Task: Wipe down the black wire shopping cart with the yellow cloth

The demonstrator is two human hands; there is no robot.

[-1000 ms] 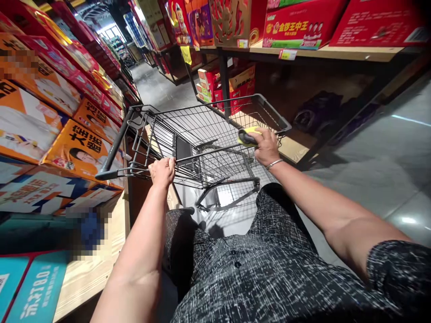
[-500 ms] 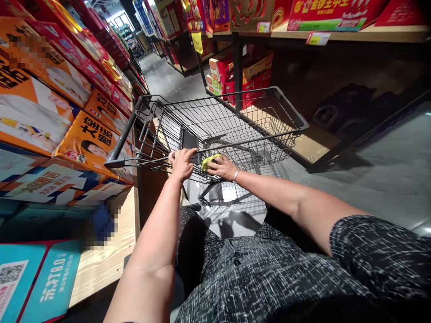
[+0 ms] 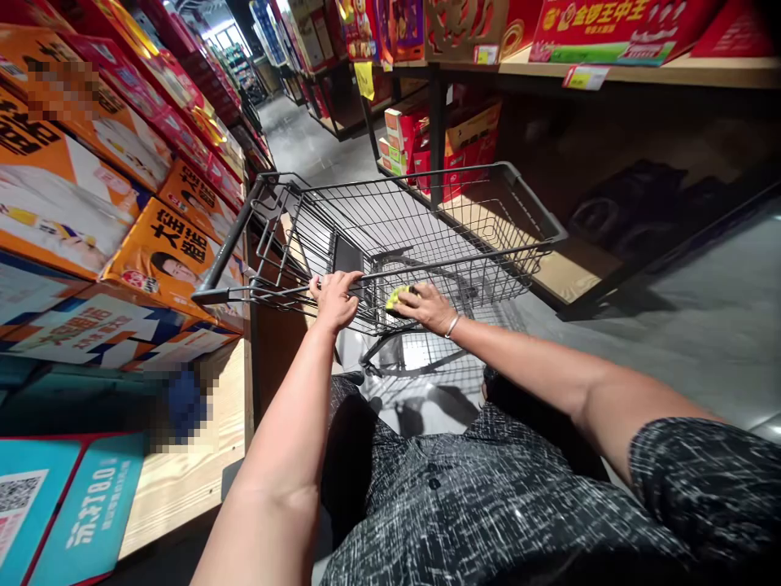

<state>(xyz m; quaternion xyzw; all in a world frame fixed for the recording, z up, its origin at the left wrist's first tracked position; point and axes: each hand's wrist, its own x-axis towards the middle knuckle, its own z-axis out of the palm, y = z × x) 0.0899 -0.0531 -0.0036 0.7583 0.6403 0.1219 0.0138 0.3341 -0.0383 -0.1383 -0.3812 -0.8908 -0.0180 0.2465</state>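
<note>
I'm bringing my right hand (image 3: 430, 309), curled over a yellow pad (image 3: 399, 298), below the top rail (image 3: 464, 259) of the shopping cart (image 3: 349, 251), off its far end, so the rubbing is probably moving lower; my left hand (image 3: 335, 301) is loosely gripping that rail.

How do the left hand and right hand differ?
The left hand is on the top rail of the shopping cart; the right hand is below that rail. The right hand holds a yellow cloth; the left hand holds none. The right hand has a bracelet at the wrist; the left hand has none. Both are ungloved.
</note>
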